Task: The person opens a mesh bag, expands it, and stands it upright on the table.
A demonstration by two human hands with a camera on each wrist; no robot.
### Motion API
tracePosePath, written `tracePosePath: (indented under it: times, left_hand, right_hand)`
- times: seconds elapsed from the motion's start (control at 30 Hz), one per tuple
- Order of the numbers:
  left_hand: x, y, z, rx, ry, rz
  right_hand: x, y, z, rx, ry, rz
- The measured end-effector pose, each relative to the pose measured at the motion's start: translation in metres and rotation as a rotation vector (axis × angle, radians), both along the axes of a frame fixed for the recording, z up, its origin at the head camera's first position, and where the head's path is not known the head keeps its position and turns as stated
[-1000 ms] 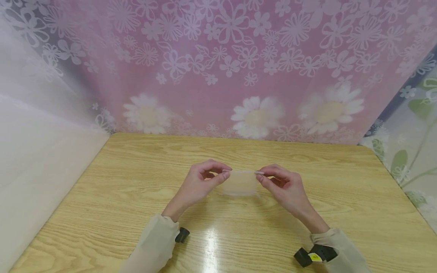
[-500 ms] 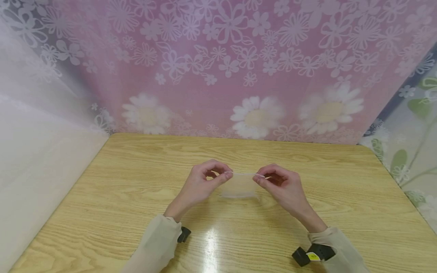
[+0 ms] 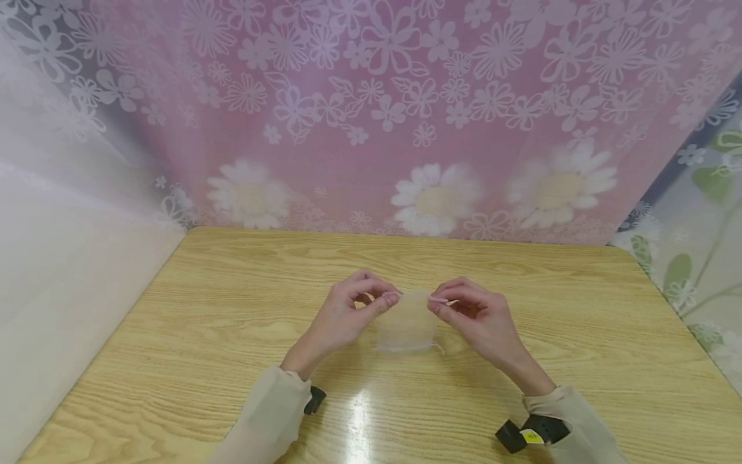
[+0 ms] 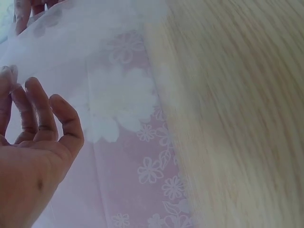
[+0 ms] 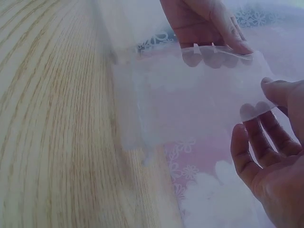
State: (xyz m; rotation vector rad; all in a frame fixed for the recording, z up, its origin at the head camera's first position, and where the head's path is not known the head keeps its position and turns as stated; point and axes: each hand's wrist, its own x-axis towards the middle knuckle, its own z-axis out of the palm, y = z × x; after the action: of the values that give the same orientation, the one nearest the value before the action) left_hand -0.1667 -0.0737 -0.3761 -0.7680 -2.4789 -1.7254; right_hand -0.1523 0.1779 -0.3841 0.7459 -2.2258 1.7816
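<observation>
Between my hands hangs a small sheer white pouch [image 3: 406, 324], see-through, with a thin string end sticking out at its lower right corner. My left hand [image 3: 346, 310] pinches its upper left corner between thumb and index finger. Its upper right corner is pinched by my right hand [image 3: 484, 320]. In the right wrist view the pouch [image 5: 190, 95] is stretched flat, with a denser band [image 5: 142, 109] near its far end. The other fingers of my left hand [image 4: 35, 166] are bent loosely beneath the cloth in the left wrist view. Whether anything is inside cannot be told.
A wood-grain table [image 3: 232, 361] lies under both hands. Behind it hangs a pink flowered curtain [image 3: 348, 161], with a pale sheet [image 3: 69, 258] on the left and a leaf-patterned one [image 3: 695, 270] on the right. Black wrist cameras [image 3: 524, 435] sit at both cuffs.
My left hand has shifted slightly right, so the hands are a little closer together. The pouch's lower edge now hangs lower, and its string end shows more clearly.
</observation>
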Motion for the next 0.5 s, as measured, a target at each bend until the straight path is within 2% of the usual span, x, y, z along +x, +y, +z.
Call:
tracePosePath:
  times: [0.13,0.37,0.5]
  left_hand:
    - [0.0010,0.0021,0.0004,0.009,-0.003,-0.005]
    - [0.0026,0.0049,0.0004,0.010,-0.084,-0.023]
    - [0.0030,0.0048,0.0004,0.002,-0.072,-0.038]
  right_hand:
    - [0.0006,-0.0022,0.0012,-0.002,-0.034,-0.002]
    - [0.0001,-0.0042,-0.0030,-0.010,0.074,0.014]
    - [-0.0009,-0.0045,-0.0044,-0.011,0.090,0.044]
